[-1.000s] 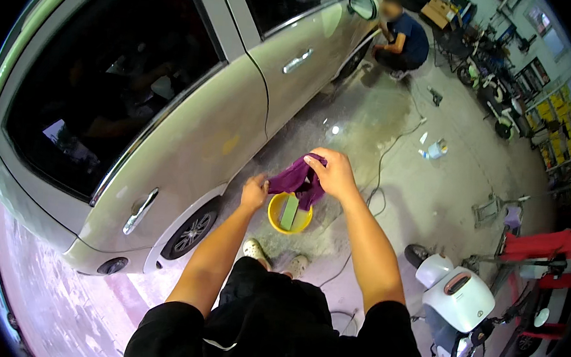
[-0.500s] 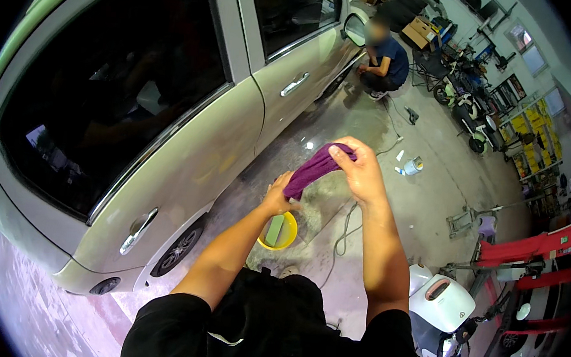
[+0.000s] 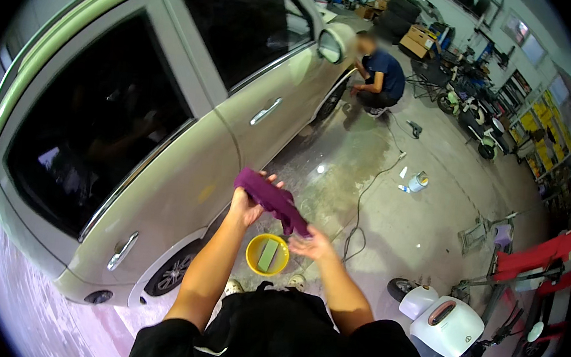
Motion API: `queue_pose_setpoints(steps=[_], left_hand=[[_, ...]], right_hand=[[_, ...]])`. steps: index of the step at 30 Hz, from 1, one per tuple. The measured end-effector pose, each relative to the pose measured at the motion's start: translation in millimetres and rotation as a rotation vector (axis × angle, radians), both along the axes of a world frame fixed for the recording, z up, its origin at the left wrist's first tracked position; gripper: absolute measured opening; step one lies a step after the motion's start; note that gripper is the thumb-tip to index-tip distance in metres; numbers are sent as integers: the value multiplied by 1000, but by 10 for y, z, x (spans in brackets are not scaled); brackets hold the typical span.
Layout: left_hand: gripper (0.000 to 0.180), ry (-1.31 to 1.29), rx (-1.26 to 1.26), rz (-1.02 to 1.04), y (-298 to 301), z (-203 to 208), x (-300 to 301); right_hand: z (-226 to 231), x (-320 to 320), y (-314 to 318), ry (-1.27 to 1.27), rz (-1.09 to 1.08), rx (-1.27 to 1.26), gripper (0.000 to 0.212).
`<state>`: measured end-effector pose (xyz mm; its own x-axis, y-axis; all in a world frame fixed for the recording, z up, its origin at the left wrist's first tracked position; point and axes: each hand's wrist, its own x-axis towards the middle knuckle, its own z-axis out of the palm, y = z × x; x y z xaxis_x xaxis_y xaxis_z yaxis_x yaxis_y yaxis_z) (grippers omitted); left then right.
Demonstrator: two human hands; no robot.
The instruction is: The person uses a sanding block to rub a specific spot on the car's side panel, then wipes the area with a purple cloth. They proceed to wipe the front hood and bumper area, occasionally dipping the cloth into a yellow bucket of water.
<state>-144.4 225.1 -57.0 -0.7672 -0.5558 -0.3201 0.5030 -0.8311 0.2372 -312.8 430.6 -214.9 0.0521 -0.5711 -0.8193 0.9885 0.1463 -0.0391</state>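
Note:
A folded purple cloth (image 3: 272, 199) stretches between my hands, over the floor beside a beige car (image 3: 212, 136). My left hand (image 3: 248, 206) holds the cloth's upper end, with the fingertips showing past its far side. At the lower end is my right hand (image 3: 316, 244), its thumb side against the cloth and its fingers reaching under it; their hold is partly blurred. Just below the cloth, a yellow bowl (image 3: 249, 259) stands on the floor near my feet, with a green block (image 3: 267, 255) in it.
Ahead, another person (image 3: 382, 79) crouches by the car's front wheel. A cable (image 3: 359, 211) runs along the floor, near a tin can (image 3: 418, 181). A white scooter (image 3: 445, 325) stands at the lower right, by a red lift arm (image 3: 538, 253). Motorbikes (image 3: 481, 127) line the far right.
My left hand has moved up and left with the cloth, while my right hand has come down and toward me. The cloth now slopes the other way. The view has shifted.

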Motion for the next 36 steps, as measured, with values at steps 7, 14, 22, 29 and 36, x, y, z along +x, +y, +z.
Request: queue_pose_setpoints(steps=[7, 14, 22, 29, 36], left_hand=[[51, 37, 19, -112, 458, -288, -42], [42, -479, -26, -150, 245, -577, 436], [43, -666, -441, -138, 112, -750, 436], [82, -1160, -703, -249, 338, -436, 182], [71, -1207, -1149, -484, 443, -526, 382]], right_hand=[[-273, 85, -888, -466, -343, -597, 41], [380, -50, -1017, -85, -516, -416, 41], [807, 364, -1076, 364, -149, -447, 41], [779, 783, -892, 587, 12, -588, 36], [652, 872, -823, 764, 72, -484, 38]])
